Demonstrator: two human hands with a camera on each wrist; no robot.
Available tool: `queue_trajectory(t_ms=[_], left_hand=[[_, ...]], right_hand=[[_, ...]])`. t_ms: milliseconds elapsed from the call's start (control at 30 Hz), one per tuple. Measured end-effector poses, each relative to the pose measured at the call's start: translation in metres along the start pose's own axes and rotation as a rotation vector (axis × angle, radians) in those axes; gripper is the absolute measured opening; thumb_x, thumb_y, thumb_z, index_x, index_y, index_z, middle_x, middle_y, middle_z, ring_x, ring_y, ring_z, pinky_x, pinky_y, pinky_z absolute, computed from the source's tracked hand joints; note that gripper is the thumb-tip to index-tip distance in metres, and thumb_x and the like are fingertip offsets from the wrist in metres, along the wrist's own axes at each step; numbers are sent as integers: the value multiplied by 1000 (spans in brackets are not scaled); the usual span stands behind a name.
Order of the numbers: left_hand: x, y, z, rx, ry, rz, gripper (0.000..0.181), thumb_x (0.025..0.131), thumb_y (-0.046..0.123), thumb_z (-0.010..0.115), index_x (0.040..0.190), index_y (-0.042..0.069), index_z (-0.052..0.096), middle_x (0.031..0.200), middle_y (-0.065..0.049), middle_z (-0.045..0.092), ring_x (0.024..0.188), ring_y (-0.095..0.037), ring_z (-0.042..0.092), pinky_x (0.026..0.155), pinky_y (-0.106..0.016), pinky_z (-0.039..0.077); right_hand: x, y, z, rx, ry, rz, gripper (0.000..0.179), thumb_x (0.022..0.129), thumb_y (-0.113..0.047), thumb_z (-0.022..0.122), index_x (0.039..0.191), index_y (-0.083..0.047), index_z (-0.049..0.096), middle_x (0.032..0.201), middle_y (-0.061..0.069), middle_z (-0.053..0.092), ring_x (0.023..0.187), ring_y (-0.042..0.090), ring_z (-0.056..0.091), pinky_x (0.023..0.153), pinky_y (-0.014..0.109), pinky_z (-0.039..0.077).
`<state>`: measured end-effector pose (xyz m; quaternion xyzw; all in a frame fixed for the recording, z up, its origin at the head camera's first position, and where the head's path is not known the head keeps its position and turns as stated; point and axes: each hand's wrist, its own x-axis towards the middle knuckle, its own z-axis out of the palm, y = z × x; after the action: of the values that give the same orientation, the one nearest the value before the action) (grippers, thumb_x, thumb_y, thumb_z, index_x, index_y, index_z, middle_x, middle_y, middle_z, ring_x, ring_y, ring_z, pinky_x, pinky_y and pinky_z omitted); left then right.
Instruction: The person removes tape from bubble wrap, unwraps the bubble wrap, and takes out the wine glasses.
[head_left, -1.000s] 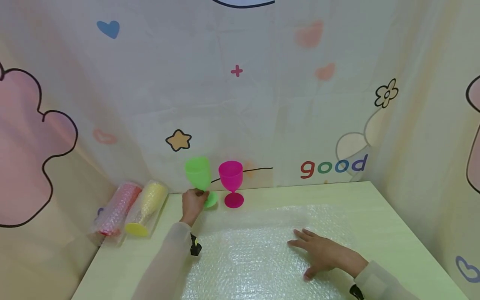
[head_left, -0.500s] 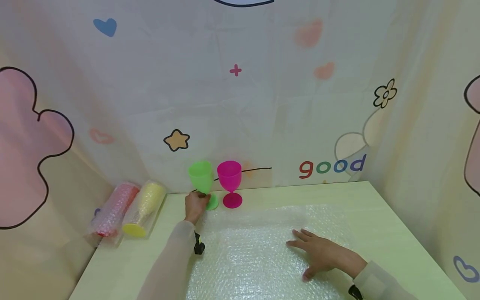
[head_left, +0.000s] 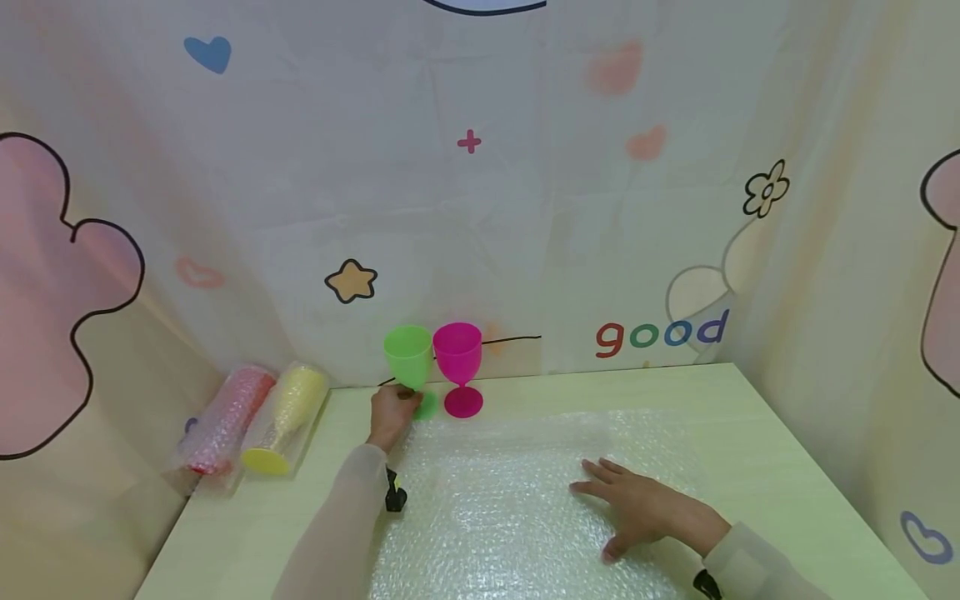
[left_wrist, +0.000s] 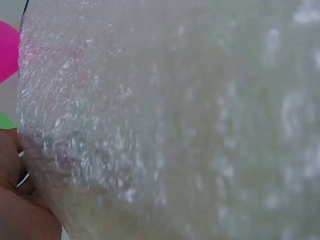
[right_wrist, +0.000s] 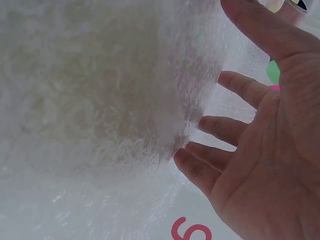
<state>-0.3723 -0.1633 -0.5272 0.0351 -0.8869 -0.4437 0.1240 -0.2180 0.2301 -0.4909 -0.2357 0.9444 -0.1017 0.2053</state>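
Observation:
At the back of the table my left hand [head_left: 393,412] holds a green goblet [head_left: 408,354] by its stem. The goblet stands upright, close beside a magenta goblet [head_left: 458,354], and my fingers hide part of its stem and foot. In front of both lies a sheet of bubble wrap [head_left: 495,500]. My right hand [head_left: 637,504] rests on the sheet's right part with fingers spread. In the right wrist view the straight fingertips [right_wrist: 207,122] touch the wrap. The left wrist view is mostly filled by bubble wrap [left_wrist: 150,100], with the hand at its lower left corner.
Two wrapped goblets lie at the table's back left: a red one [head_left: 228,421] and a yellow one [head_left: 285,417], both in bubble wrap. A printed cloth backdrop [head_left: 510,217] rises behind the table [head_left: 780,500].
My left hand has moved the green goblet slightly right, closer to the magenta one, and it has gone from tilted to upright. My right hand has stayed in place on the bubble wrap.

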Motion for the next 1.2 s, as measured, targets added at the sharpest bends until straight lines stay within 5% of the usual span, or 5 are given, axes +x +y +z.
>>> queue_trajectory(t_ms=[233, 433, 733, 967, 1200], left_hand=[[-4, 2, -19, -25, -28, 47, 27, 87, 20, 69, 106, 2, 73, 102, -17, 75, 96, -32, 72, 84, -45, 58], [-14, 3, -39, -15, -103, 19, 41, 92, 27, 65, 122, -2, 65, 115, -18, 71, 109, -34, 66, 93, -48, 54], [-47, 12, -70, 71, -120, 110, 42, 93, 26, 65, 127, 2, 62, 128, -18, 66, 116, -35, 63, 96, -50, 52], [-69, 22, -98, 202, -86, 212, 49, 94, 29, 65, 135, 3, 56, 136, -20, 59, 126, -39, 55, 101, -55, 46], [-60, -2, -133, 328, -26, 169, 61, 95, 29, 61, 144, 0, 41, 146, -26, 44, 134, -47, 42, 106, -62, 39]], right_hand=[[1, -2, 0, 2, 1, 15, 95, 63, -50, 86, 147, -32, 45, 163, 8, 26, 150, 40, 22, 109, 67, 34], [1, -2, 0, 3, -7, 25, 95, 63, -50, 86, 146, -32, 45, 163, 8, 26, 150, 39, 22, 109, 66, 34], [2, 0, 1, -4, 3, 14, 96, 62, -51, 86, 147, -32, 45, 163, 8, 26, 150, 39, 23, 110, 66, 34], [1, 0, 0, 16, 3, 16, 95, 63, -53, 85, 147, -32, 45, 164, 6, 26, 151, 38, 22, 111, 66, 32], [2, 0, 2, 4, 0, 22, 96, 63, -52, 85, 147, -33, 44, 164, 7, 26, 151, 38, 22, 111, 66, 33]])
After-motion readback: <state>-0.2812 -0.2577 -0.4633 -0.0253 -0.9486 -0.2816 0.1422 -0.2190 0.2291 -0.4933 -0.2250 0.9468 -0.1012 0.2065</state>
